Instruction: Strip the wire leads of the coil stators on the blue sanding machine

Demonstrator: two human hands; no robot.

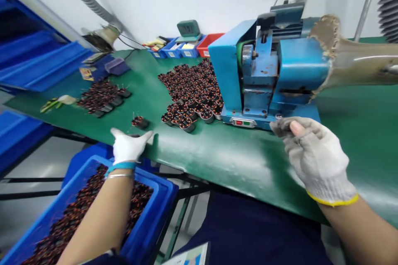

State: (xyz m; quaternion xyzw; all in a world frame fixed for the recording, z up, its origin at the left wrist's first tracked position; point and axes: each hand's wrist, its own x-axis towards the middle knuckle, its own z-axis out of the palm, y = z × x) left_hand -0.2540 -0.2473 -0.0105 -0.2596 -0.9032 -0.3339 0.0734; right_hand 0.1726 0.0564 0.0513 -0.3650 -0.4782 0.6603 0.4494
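Note:
My left hand (129, 147), in a white glove, is at the table's front edge with its thumb and a finger spread apart. Just beyond it a single wire-wound motor stator (140, 122) stands on the green table (174, 153); I see no grip on it. My right hand (314, 153), gloved with the bare thumb tip showing, hovers before the blue belt grinding machine (297, 64). Its fingers are curled and pressed together, with nothing visible in them. Left of the machine, many copper-wound stators (192, 91) are packed in rows.
Below my left arm a blue crate (96, 161) holds many stators. Another stator cluster (102, 97) is on the table's left. Small blue and red bins (189, 51) line the wall. A suction duct (357, 64) joins the machine's right side. Blue trays (40, 62) are racked at left.

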